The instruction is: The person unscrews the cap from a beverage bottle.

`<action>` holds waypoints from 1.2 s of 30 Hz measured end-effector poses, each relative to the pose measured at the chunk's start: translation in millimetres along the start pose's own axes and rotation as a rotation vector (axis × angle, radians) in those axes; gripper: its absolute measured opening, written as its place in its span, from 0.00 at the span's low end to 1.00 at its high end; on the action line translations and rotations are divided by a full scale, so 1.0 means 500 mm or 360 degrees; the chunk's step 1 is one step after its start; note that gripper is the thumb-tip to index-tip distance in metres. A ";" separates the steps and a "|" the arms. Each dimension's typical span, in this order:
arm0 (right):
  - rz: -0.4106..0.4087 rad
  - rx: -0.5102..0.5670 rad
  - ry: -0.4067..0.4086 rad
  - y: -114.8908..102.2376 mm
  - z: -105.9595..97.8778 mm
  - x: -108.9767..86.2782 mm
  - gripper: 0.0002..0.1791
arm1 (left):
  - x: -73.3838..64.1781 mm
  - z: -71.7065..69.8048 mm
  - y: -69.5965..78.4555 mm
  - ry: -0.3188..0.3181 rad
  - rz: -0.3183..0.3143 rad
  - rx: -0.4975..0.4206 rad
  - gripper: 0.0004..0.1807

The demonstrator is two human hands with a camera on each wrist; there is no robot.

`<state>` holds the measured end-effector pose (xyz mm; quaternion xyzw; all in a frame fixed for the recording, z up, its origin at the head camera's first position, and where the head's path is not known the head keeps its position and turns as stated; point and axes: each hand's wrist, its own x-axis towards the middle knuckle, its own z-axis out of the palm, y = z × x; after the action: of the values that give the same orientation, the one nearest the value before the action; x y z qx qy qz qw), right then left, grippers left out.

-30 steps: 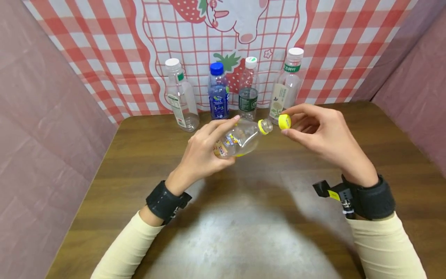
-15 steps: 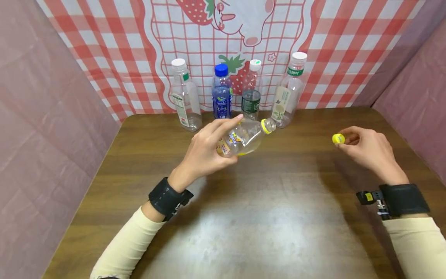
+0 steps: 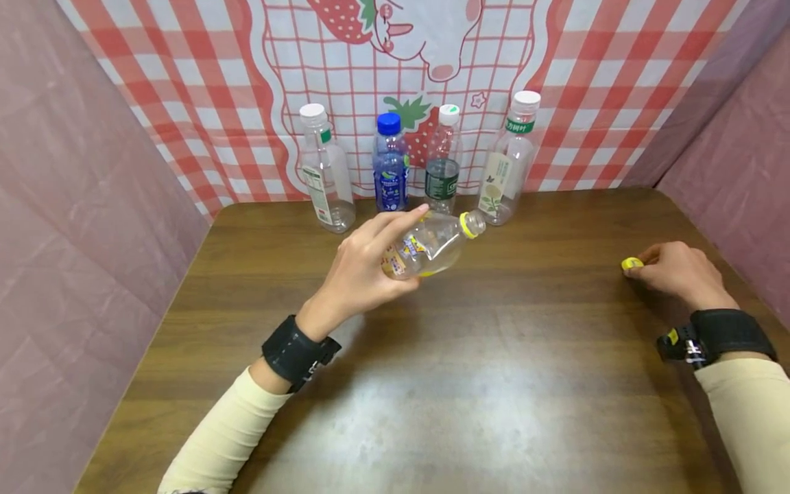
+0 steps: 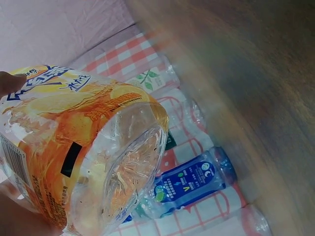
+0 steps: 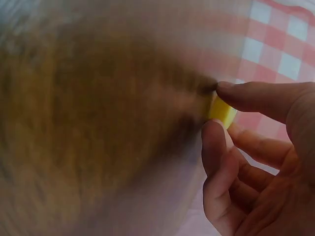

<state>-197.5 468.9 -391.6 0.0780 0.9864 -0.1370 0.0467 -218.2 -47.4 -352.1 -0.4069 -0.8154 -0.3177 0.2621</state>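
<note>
- The yellow cap had changed place most: a second earlier it was just beside the bottle's mouth, and now it was well apart from it, near the right side of the table.
- The right hand had gone out and down with it, and pinched it between thumb and fingertips; whether the cap touched the wood could not be told.
- The left hand had hardly moved. It gripped the clear bottle round its body, fingers over the top side and thumb below.
- That bottle was slanted, its bare mouth pointing right, above the middle of the table. The left wrist view showed its orange label and see-through base.
- For the work in hand, this seemed to mean that the unscrewing was over: bottle and cap were fully parted, one in each hand.
- Behind, the other four stood upright in a row with caps on, unchanged: a white-capped bottle at the left end, a blue bottle, a small green-labelled bottle and a tall bottle at the right end.
- A checked cloth hung behind them.
</note>
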 end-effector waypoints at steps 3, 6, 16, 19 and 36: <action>0.0017 0.0026 -0.0045 0.006 0.006 0.003 0.41 | 0.002 -0.003 -0.001 -0.0007 0.0004 -0.0008 0.53; 0.0044 0.0093 -0.0089 0.008 0.011 0.000 0.42 | 0.005 -0.003 -0.001 -0.0014 0.0015 -0.0015 0.53; 0.0117 0.0163 0.0032 -0.037 0.021 0.001 0.57 | -0.003 -0.007 -0.006 -0.0022 -0.0005 0.0004 0.52; 0.0001 0.0226 0.0139 -0.089 0.022 0.004 0.51 | -0.005 -0.009 -0.008 -0.0025 -0.0006 0.0015 0.53; -0.0809 0.0679 0.0371 -0.517 0.012 -0.023 0.07 | 0.000 -0.016 -0.002 0.0040 0.0010 -0.0031 0.53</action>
<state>-228.7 219.8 -327.8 -0.1468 0.9222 -0.3374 -0.1192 -217.8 -53.8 -347.1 -0.4079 -0.8076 -0.3300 0.2693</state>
